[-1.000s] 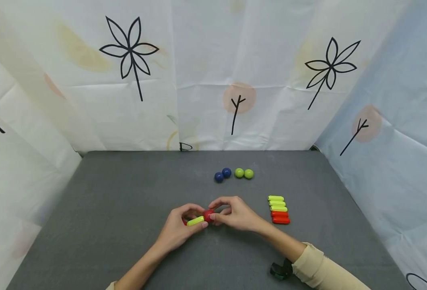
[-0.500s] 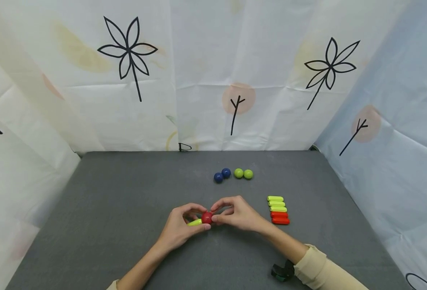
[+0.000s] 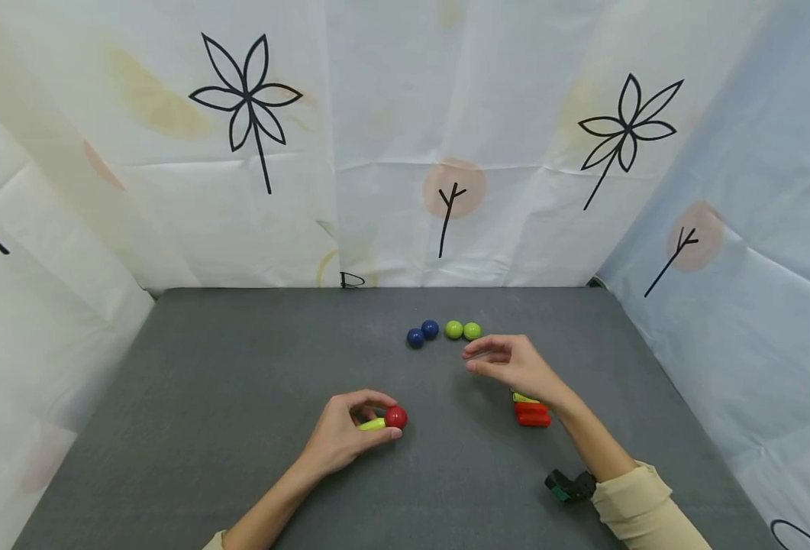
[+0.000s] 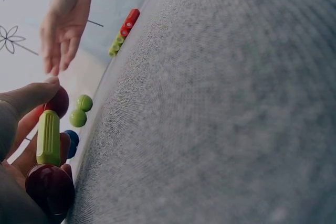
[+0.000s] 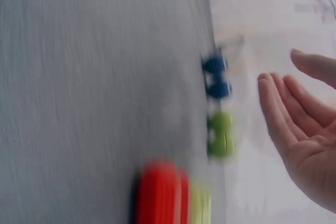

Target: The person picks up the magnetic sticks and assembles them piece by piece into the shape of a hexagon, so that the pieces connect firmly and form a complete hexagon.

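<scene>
Left wrist: left hand [image 3: 339,431] grips ribbed lime rod [image 4: 49,139] between red balls [image 4: 50,187]; right hand [image 4: 66,27] unclenched.

Beneath the left grip [image 3: 343,429] spreads a grey worktop [image 3: 226,374]. Beyond that grip hangs white cloth [image 3: 377,99], a black-outlined flower [image 3: 247,97] on it farther left; bluish cloth [image 3: 755,321] hangs right of the right grip [image 3: 517,368].

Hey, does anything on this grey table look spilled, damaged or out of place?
Nothing looks spilled or damaged. The two glossy dark blue balls sit diagonally beside the nearly level pair of glossy lime-green balls, a slight unevenness only. The ribbed yellow-green rod in the left hand appears intact, a glossy red ball at each end.
</scene>
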Available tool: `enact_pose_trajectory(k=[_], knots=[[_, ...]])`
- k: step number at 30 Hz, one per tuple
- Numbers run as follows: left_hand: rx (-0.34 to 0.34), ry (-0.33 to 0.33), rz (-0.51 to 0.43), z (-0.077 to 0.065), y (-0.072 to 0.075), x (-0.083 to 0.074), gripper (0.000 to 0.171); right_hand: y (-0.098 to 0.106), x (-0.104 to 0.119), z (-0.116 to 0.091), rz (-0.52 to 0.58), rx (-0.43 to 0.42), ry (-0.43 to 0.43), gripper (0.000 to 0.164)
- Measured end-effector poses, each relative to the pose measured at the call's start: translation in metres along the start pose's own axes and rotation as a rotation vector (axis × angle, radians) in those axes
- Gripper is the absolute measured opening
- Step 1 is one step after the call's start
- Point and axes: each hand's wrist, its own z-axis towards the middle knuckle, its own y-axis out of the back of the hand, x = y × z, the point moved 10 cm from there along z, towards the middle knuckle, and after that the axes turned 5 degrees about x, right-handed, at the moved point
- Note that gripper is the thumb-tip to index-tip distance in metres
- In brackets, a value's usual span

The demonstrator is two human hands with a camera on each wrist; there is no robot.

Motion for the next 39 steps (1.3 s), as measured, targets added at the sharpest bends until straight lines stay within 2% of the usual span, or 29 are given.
enact_pose_trajectory(k=[5,9,13,19,26,31,35,39], knots=[[0.007,0.007,0.006,0.001,0.000,0.000,0.035,0.040,-0.026,-0.013,-0.120,-0.015,-0.031,0.028],[0.017,-0.003,0.017,0.001,0.000,-0.001,0.035,0.061,-0.051,-0.023,-0.162,0.009,-0.094,0.030],[0.049,-0.018,0.030,0.002,-0.001,-0.003,0.035,0.071,-0.070,-0.030,-0.183,0.049,-0.156,0.030],[0.096,-0.004,0.060,0.004,-0.003,-0.005,0.035,0.076,-0.089,-0.037,-0.201,0.079,-0.183,0.025],[0.116,-0.012,0.051,0.003,-0.004,-0.006,0.035,0.075,-0.090,-0.038,-0.222,0.084,-0.148,0.023],[0.114,-0.010,0.032,0.003,-0.005,-0.006,0.035,0.079,-0.086,-0.038,-0.250,0.025,-0.157,0.024],[0.109,-0.006,0.024,0.003,-0.005,-0.007,0.035,0.079,-0.076,-0.037,-0.235,-0.017,-0.153,0.025],[0.109,-0.007,0.021,0.002,-0.005,-0.007,0.036,0.073,-0.060,-0.035,-0.205,-0.032,-0.113,0.024]])
